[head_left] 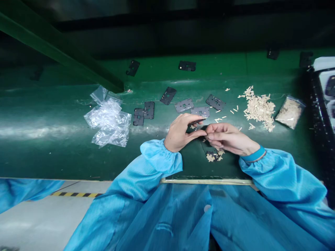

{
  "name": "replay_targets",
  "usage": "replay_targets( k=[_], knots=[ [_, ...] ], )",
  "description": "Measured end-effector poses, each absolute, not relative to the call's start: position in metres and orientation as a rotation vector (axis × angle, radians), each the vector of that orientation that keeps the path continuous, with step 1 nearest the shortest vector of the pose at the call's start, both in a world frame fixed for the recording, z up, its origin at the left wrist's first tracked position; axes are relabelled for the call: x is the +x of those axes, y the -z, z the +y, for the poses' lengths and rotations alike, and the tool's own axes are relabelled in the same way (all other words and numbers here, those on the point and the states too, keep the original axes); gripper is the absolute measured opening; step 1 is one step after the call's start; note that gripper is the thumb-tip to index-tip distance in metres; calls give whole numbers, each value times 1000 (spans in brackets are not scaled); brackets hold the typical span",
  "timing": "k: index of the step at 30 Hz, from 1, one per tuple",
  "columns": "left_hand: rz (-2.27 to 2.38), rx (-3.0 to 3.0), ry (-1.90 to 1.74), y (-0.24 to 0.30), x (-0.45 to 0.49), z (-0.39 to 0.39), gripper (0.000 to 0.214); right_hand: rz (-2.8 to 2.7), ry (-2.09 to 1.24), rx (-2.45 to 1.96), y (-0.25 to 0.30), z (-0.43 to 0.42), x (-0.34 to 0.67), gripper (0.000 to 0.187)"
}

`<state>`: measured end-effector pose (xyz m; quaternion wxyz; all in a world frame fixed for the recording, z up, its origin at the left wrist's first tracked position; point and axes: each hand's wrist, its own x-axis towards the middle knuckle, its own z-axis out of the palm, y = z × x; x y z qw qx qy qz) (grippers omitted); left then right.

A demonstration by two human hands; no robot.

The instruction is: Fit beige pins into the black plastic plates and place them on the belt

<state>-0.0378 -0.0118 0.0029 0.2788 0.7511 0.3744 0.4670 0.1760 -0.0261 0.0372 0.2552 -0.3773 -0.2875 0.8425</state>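
My left hand (181,132) grips a thin black plastic plate (197,121), seen nearly edge-on between thumb and fingers. Close against it, my right hand (227,139) has its thumb and fingertips pinched together near the left thumb tip; whatever is between them is too small to make out. Under the hands lies a small heap of beige and black bits (215,156). Just beyond the left hand, grey-black plates with cut-outs (184,105) lie flat on the green bench. A few loose beige strips (218,120) are scattered past the right hand.
Right of the hands are a pile of beige strips (260,109) and a zip bag (290,112) of similar bits. Crumpled clear plastic bags (108,120) lie left. A black crate (318,115) borders the right; a green beam (65,48) crosses upper left. Another blue sleeve (23,191) shows lower left.
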Motion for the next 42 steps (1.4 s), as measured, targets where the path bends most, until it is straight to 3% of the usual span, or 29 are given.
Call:
replay_targets(
  k=[16,19,24,28,33,42],
  knots=[
    [969,1952,-1247,-4,-37,-13,55,-763,-2355,-1015,-37,-25,177,27],
    [1040,1656,-1175,-3,-32,-13,52,-934,-2103,-1077,-36,-26,175,24],
    [1053,983,-997,-6,-19,-16,39,-1344,-1287,-1345,-27,-33,168,14],
    [1110,915,-980,-11,-17,-19,32,-1528,-919,-1433,-18,-38,163,13],
    [1254,1043,-1043,-11,-21,-17,23,-1638,-756,-1457,-19,-36,159,14],
    [1271,1203,-1099,-13,-20,-18,15,-1660,-744,-1485,-22,-36,157,15]
  ],
)
